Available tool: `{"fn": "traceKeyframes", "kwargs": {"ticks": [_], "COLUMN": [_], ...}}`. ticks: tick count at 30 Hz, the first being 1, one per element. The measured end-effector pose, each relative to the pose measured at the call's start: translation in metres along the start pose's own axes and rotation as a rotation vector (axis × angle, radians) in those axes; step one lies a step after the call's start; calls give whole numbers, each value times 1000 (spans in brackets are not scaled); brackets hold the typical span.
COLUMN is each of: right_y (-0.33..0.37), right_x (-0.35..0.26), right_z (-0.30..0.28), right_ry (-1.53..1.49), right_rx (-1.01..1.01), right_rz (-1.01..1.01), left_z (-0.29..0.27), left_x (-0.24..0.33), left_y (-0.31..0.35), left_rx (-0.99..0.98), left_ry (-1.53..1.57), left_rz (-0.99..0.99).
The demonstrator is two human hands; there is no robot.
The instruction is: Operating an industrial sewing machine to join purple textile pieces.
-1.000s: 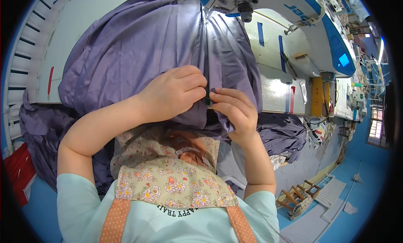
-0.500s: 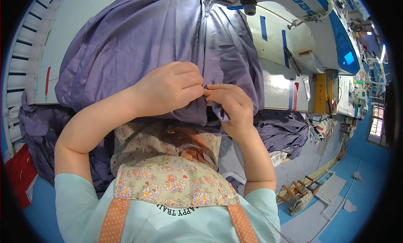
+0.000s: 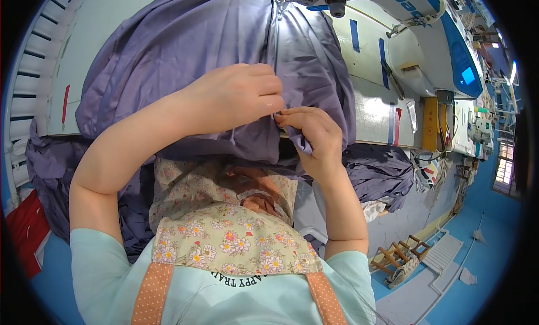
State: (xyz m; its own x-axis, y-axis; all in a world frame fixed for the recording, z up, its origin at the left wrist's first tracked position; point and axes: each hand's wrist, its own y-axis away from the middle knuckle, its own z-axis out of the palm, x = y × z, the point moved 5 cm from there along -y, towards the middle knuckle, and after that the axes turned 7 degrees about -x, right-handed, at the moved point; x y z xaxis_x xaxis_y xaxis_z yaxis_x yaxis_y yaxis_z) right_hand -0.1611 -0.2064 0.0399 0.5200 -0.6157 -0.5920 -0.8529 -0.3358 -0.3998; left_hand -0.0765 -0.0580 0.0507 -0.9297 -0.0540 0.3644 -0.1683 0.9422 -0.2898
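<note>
A large piece of purple satiny fabric [image 3: 179,61] spreads over the sewing table and hangs past its front edge. A seam runs up it toward the sewing machine [image 3: 415,22], whose needle area is lit at the top. Fingers curled, my left hand [image 3: 244,95] pinches the fabric along this seam. Close beside it on the right, my right hand [image 3: 314,134] is closed on the fabric too, with a fold of it sticking out below the fingers. The fingertips of both hands almost meet, and what lies exactly between them is hidden.
More purple fabric hangs in bunches at the left [image 3: 56,173] and lower right [image 3: 379,173]. On the table's right side are a yellow box [image 3: 430,123] and tweezers [image 3: 396,81]. A wooden rack [image 3: 401,255] stands on the blue floor. Red material [image 3: 28,229] lies far left.
My left hand has shifted slightly up and to the right along the seam. My right hand has turned a little, still gripping the fabric.
</note>
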Motion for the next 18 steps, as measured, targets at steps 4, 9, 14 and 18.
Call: {"fn": "traceKeyframes", "kwargs": {"ticks": [4,9,14,18], "right_y": [1,0,1,1], "right_x": [2,1,2,1], "right_z": [-3,0,-1,-1], "right_ry": [5,26,25,20], "right_rx": [11,22,-1,3], "right_rz": [7,-10,1,2], "left_z": [3,3,0,-6], "left_x": [1,1,7,12], "left_y": [-2,9,3,0], "left_rx": [0,32,-15,76], "left_ry": [-24,-10,6,-46], "left_rz": [97,60,-37,26]}}
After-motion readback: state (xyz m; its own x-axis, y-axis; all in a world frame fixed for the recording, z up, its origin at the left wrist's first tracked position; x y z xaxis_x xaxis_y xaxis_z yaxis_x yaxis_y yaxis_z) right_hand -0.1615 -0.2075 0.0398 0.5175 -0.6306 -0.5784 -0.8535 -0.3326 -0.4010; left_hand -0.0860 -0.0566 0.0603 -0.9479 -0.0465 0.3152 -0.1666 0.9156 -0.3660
